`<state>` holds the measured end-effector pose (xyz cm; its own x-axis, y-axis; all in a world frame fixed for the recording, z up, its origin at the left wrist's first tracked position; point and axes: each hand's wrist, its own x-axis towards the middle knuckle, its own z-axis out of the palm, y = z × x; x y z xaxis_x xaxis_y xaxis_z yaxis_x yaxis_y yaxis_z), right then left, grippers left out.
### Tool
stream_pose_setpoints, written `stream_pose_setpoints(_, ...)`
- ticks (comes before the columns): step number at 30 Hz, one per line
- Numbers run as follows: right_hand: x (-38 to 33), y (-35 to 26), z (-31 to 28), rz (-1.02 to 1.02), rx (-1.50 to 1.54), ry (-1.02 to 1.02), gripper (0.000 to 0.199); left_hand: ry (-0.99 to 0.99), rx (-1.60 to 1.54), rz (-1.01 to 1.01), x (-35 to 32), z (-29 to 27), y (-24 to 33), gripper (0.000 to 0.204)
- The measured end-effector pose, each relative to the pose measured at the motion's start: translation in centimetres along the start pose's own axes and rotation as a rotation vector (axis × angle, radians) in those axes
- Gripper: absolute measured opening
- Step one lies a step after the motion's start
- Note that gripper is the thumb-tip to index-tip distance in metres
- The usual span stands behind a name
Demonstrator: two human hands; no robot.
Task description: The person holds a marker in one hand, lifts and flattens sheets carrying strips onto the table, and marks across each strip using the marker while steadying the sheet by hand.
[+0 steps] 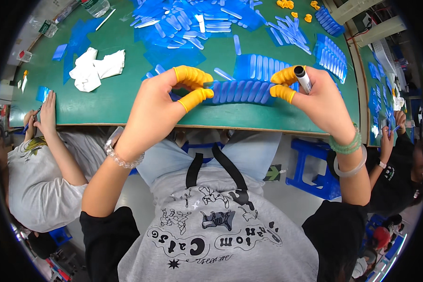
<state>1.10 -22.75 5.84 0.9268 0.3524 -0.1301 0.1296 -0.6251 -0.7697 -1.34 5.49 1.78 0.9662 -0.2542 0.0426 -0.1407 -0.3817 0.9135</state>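
A strip of blue film carrying a row of several slim, rounded translucent pieces (242, 92) is stretched between my hands above the table's near edge. My left hand (157, 101) pinches its left end between thumb and fingers. At the right end, my right hand (322, 98) grips it the same way, with a black-capped white marker pen (304, 81) tucked between the fingers. Yellow finger cots cover the gripping fingertips of both hands. Just behind the held strip lies another blue sheet of similar pieces (258, 66), partly hidden by it.
Loose blue-filmed pieces (188, 26) are heaped at the back of the green table (127, 105). Filled strips (331, 56) lie at the right, and a crumpled white cloth (96, 68) at the left. One co-worker's hand (48, 113) rests at the left; another person works far right.
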Motion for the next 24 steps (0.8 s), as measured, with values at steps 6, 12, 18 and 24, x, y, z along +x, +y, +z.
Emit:
stream_pose_setpoints(6,-1.5,0.6,0.7,-0.116,0.022,0.095,0.016,0.089,0.104,0.203,-0.3,1.2,-1.2,0.018)
stream_pose_setpoints(12,-3.5,2.0,1.8,-0.469,-0.377,0.196,0.030,0.139,0.528,0.563,-1.0,1.3,-2.4,0.025)
stream_pose_setpoints(18,-5.7,3.9,3.8,-0.673,-0.709,0.281,0.030,0.166,0.759,0.792,-2.1,2.2,-3.3,0.024)
stream_pose_setpoints(24,-6.2,4.0,3.9,-0.589,-0.619,0.193,0.031,0.165,0.776,0.725,-3.0,2.2,-3.4,0.029)
